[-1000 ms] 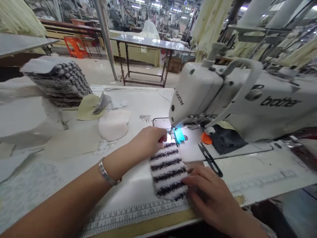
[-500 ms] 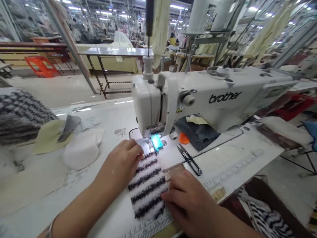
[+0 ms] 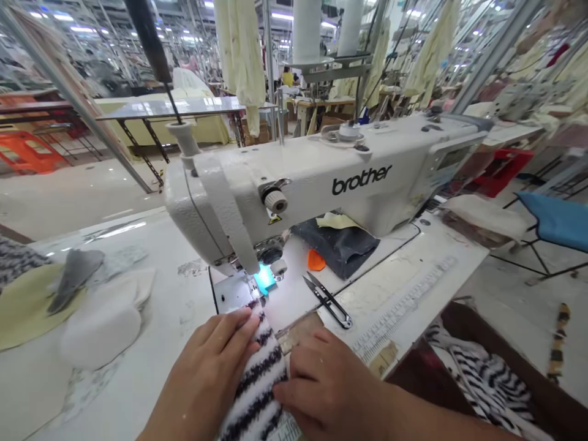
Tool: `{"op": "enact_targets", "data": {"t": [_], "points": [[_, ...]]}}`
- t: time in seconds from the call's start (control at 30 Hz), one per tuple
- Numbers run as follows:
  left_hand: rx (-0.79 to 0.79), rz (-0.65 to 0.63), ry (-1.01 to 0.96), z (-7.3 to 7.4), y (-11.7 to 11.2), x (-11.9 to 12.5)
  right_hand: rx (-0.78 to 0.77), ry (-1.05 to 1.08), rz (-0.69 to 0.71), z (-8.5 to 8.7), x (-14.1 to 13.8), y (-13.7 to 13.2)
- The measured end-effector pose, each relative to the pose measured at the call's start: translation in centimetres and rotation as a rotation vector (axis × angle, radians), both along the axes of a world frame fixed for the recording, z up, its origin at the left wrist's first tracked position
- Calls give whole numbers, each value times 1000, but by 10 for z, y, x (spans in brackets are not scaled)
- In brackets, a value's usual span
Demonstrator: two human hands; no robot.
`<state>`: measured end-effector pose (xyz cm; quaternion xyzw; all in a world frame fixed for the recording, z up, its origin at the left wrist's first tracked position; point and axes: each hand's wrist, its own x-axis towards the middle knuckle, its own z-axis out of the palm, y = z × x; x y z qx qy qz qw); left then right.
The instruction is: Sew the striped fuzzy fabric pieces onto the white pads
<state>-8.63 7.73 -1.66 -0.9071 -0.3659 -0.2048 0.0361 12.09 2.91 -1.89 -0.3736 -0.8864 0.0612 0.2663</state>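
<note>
Room: On my feed, a garment factory floor point(image 3: 92, 79) under strip lights, with pale cloth hanging from overhead racks point(image 3: 239, 55).
Surface: A scuffed white sewing table point(image 3: 174, 306) fills the lower view.
Left hand: My left hand point(image 3: 206, 373) lies flat, fingers together and pressed down on the cloth, pinching nothing.
Right hand: My right hand point(image 3: 331, 392) presses the cloth's right edge, fingers lightly curled, with no pinch that I can see.
Cloth: A fuzzy white strip with black stripes point(image 3: 255, 386) lies flat between both hands, its far end reaching the presser foot point(image 3: 252, 285).
Machine: A white Brother lockstitch sewing machine point(image 3: 294, 184) stands over it, a cyan light point(image 3: 265, 279) glowing by the needle.
Right of the cloth: Black-handled thread snips point(image 3: 327, 300) lie near an orange scrap point(image 3: 316, 261) and a dark cloth point(image 3: 335, 242). A ruler scale point(image 3: 395, 324) runs along the table.
Left of the cloth: A white padded piece point(image 3: 101, 324) sits beside a pale yellow round point(image 3: 22, 306).
Below right: A bin of striped fabric point(image 3: 487, 380) sits beside the table.
</note>
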Motion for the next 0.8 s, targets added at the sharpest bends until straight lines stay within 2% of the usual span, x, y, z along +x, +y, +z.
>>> {"op": "enact_targets", "data": {"t": [0.33,0.6,0.8], "points": [[25,-19,-40,1,2,2,85,-35,26,-1,-1,4],[-131,76,-23,4,18,4,95,-108,58,13,-1,27],[-170,152,-88,10,28,3,62,-43,74,20,-5,32]]}}
